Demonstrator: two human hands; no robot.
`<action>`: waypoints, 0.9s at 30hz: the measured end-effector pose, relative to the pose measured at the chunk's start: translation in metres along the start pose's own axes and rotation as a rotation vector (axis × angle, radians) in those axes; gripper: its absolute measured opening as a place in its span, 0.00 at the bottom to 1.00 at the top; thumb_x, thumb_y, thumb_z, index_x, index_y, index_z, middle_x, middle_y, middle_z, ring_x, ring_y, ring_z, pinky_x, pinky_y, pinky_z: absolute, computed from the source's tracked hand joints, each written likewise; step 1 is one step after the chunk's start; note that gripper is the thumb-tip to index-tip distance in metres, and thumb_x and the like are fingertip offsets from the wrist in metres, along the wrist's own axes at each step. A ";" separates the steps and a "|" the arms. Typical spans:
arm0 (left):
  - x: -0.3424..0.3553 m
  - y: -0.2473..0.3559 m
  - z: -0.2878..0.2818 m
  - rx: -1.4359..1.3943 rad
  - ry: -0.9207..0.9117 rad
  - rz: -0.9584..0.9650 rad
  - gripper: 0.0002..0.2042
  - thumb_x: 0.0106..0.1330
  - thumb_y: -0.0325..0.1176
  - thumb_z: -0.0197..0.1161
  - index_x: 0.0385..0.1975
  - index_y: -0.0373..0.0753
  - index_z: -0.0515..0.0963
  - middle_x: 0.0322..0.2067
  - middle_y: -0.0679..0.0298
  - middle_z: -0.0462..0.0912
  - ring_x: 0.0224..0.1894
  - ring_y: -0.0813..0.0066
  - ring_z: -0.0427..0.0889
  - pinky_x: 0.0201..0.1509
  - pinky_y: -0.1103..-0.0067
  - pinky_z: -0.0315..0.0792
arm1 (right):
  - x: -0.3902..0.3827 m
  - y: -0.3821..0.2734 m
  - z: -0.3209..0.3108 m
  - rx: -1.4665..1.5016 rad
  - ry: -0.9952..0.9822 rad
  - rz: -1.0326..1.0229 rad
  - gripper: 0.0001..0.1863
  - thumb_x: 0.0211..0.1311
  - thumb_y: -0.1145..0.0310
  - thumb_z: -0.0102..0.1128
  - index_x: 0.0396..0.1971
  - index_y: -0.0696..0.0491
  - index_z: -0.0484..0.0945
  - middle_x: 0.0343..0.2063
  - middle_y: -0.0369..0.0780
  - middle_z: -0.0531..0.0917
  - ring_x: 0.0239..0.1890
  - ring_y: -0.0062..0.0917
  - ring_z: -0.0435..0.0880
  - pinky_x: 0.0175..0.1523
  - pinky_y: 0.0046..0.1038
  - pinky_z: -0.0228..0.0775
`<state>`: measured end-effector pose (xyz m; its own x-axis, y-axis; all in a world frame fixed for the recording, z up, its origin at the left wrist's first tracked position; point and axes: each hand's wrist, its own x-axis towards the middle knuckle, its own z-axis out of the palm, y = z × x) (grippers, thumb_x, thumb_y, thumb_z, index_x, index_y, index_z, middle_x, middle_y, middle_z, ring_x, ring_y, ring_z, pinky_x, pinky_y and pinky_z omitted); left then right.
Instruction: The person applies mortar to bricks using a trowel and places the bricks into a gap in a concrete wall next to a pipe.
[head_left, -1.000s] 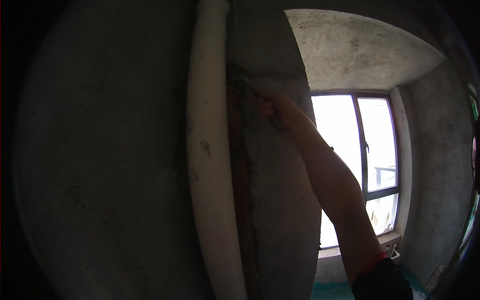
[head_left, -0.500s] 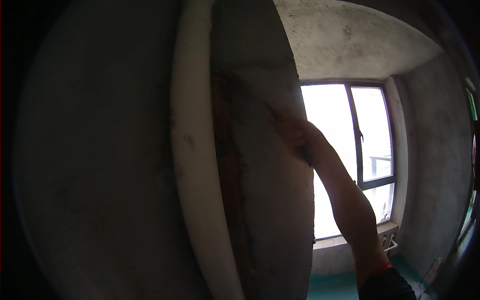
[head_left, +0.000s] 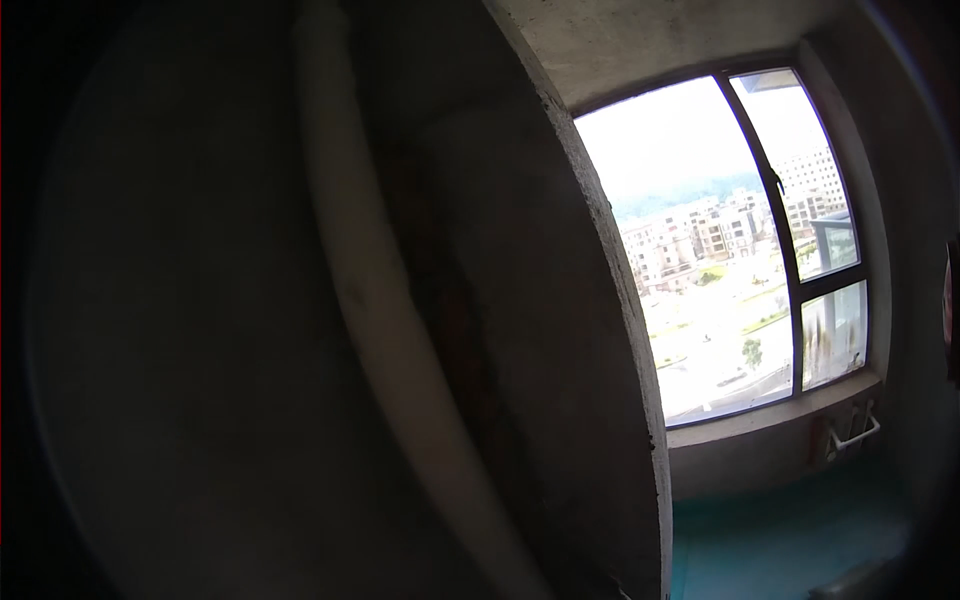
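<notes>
Neither my left hand nor my right hand shows now. A pale vertical pipe [head_left: 376,330] runs down the dark, rough plaster wall [head_left: 180,300], curved by the lens. Along its right side lies a dark, rough chase [head_left: 450,320] with reddish material in it. The wall ends at a chipped vertical edge [head_left: 628,310]. Something small [head_left: 622,590] pokes in at the bottom edge beside it, too small and dark to make out.
Right of the wall edge is a recess with a dark-framed window [head_left: 795,290], buildings and trees showing outside, and a concrete sill [head_left: 760,410]. Beneath it are bent white pipes [head_left: 855,432] and a teal floor [head_left: 760,540]. A plastered ceiling [head_left: 640,35] is above.
My right hand and forearm, earlier raised at the chase, moved down and rightward, then left view. The view has tilted and shifted, showing the window brighter with the outside visible.
</notes>
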<state>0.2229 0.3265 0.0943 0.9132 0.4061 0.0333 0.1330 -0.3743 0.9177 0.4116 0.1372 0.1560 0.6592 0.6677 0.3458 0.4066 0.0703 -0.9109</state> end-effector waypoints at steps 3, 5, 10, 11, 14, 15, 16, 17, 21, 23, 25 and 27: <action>-0.014 0.020 0.027 -0.028 -0.072 -0.079 0.13 0.68 0.37 0.54 0.45 0.36 0.74 0.41 0.56 0.79 0.43 0.63 0.79 0.47 0.73 0.73 | -0.059 -0.002 -0.011 -0.173 -0.126 0.164 0.13 0.64 0.69 0.54 0.47 0.56 0.73 0.28 0.47 0.79 0.31 0.36 0.80 0.37 0.35 0.71; -0.024 0.030 0.049 -0.059 -0.116 -0.138 0.12 0.68 0.37 0.54 0.45 0.36 0.74 0.40 0.57 0.79 0.42 0.64 0.79 0.46 0.73 0.73 | -0.084 0.037 -0.016 -0.277 -0.181 0.036 0.17 0.63 0.69 0.55 0.51 0.56 0.71 0.30 0.48 0.81 0.33 0.39 0.82 0.37 0.36 0.73; -0.063 0.044 0.104 -0.154 -0.171 -0.318 0.12 0.68 0.37 0.53 0.44 0.37 0.73 0.39 0.58 0.79 0.40 0.66 0.79 0.44 0.74 0.74 | -0.142 0.039 -0.079 -0.039 -0.449 0.400 0.13 0.64 0.64 0.55 0.41 0.58 0.78 0.33 0.47 0.84 0.36 0.35 0.84 0.39 0.33 0.75; -0.071 0.046 0.112 -0.178 -0.173 -0.357 0.12 0.68 0.38 0.53 0.43 0.37 0.73 0.38 0.59 0.79 0.39 0.67 0.79 0.43 0.74 0.74 | -0.156 0.062 -0.089 -0.011 -0.432 0.462 0.13 0.64 0.64 0.54 0.41 0.57 0.78 0.32 0.47 0.84 0.34 0.34 0.84 0.38 0.33 0.75; -0.105 0.045 0.131 -0.278 -0.160 -0.493 0.11 0.67 0.38 0.53 0.42 0.38 0.73 0.37 0.60 0.78 0.38 0.68 0.79 0.42 0.75 0.74 | -0.229 0.167 -0.120 -0.354 -0.182 0.232 0.14 0.64 0.63 0.52 0.37 0.59 0.78 0.28 0.46 0.84 0.27 0.31 0.83 0.35 0.34 0.75; -0.117 0.044 0.135 -0.318 -0.153 -0.541 0.11 0.67 0.38 0.53 0.42 0.38 0.73 0.37 0.60 0.78 0.38 0.68 0.79 0.42 0.75 0.74 | -0.270 0.215 -0.134 -0.483 -0.131 0.170 0.13 0.65 0.64 0.51 0.34 0.58 0.77 0.23 0.43 0.82 0.22 0.27 0.80 0.30 0.31 0.73; -0.127 0.040 0.137 -0.364 -0.144 -0.591 0.11 0.67 0.38 0.53 0.42 0.39 0.73 0.37 0.60 0.78 0.37 0.69 0.79 0.41 0.75 0.75 | -0.310 0.262 -0.149 -0.617 -0.070 0.119 0.13 0.67 0.64 0.50 0.30 0.58 0.76 0.18 0.39 0.80 0.16 0.23 0.77 0.24 0.28 0.70; -0.139 0.033 0.138 -0.415 -0.117 -0.648 0.11 0.67 0.38 0.53 0.42 0.39 0.73 0.36 0.61 0.78 0.37 0.69 0.79 0.41 0.75 0.75 | -0.348 0.281 -0.174 -0.626 -0.115 0.306 0.13 0.66 0.64 0.51 0.29 0.58 0.76 0.19 0.40 0.80 0.17 0.24 0.77 0.25 0.29 0.71; -0.204 0.000 0.125 -0.663 0.079 -0.923 0.10 0.67 0.38 0.52 0.41 0.40 0.72 0.35 0.62 0.78 0.35 0.71 0.79 0.39 0.75 0.75 | -0.432 0.299 -0.240 -0.538 -0.150 1.067 0.12 0.61 0.65 0.52 0.27 0.58 0.77 0.19 0.42 0.80 0.18 0.27 0.78 0.26 0.31 0.72; -0.235 -0.021 0.115 -0.791 0.248 -1.147 0.12 0.64 0.38 0.58 0.42 0.39 0.72 0.35 0.60 0.78 0.37 0.67 0.79 0.41 0.72 0.75 | -0.466 0.302 -0.258 -0.504 -0.099 1.280 0.11 0.59 0.65 0.53 0.26 0.58 0.78 0.19 0.43 0.81 0.19 0.29 0.79 0.26 0.32 0.72; -0.251 -0.042 0.117 -0.777 0.365 -1.267 0.09 0.62 0.36 0.55 0.35 0.38 0.71 0.33 0.56 0.80 0.34 0.63 0.81 0.36 0.68 0.75 | -0.492 0.302 -0.272 -0.472 -0.013 1.441 0.11 0.57 0.66 0.54 0.25 0.58 0.79 0.19 0.44 0.81 0.19 0.31 0.80 0.27 0.34 0.73; -0.282 -0.083 0.112 -0.659 0.644 -1.444 0.07 0.59 0.32 0.51 0.22 0.36 0.68 0.29 0.49 0.83 0.28 0.55 0.84 0.26 0.61 0.75 | -0.506 0.305 -0.275 -0.427 0.066 1.548 0.10 0.55 0.66 0.54 0.23 0.58 0.79 0.20 0.45 0.81 0.20 0.32 0.80 0.27 0.35 0.74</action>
<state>-0.0028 0.1494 -0.0362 -0.1092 0.3869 -0.9156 0.3280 0.8836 0.3342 0.3763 -0.3835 -0.2353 0.6046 -0.1356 -0.7849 -0.5140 -0.8192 -0.2544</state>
